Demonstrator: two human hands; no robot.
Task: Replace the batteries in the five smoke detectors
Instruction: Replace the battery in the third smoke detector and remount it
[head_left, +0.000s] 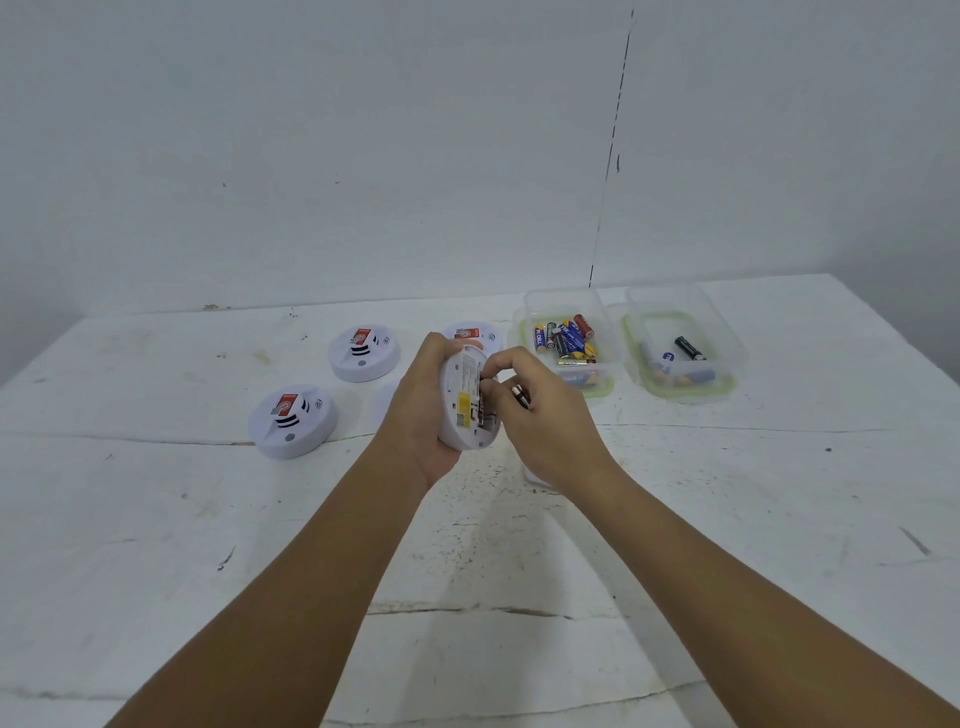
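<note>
- The left hand (415, 410) grips one smoke detector (467, 400) above the desk (156, 545), its fingers curled round the far rim. The detector is tipped on edge with its back turned toward the right hand, which seems meant to lay the battery bay open to view and reach.
- The right hand (540, 410) works at that bay, fingertips pinched in at the cells there. A battery (521, 396) is also tucked between its fingers, probably kept ready so the hand need not go back to the tubs.
- Whether the cell under the fingertips is going in or coming out cannot be told.
- Three more detectors lie face up on the desk: one near left (292, 421), one behind it (363, 353), and one mostly hidden behind the hands (475, 332).
- Two clear tubs stand to the right. The nearer tub (569, 338) holds many mixed batteries; the farther tub (685, 348) holds only a few, probably to keep fresh and spent apart.
</note>
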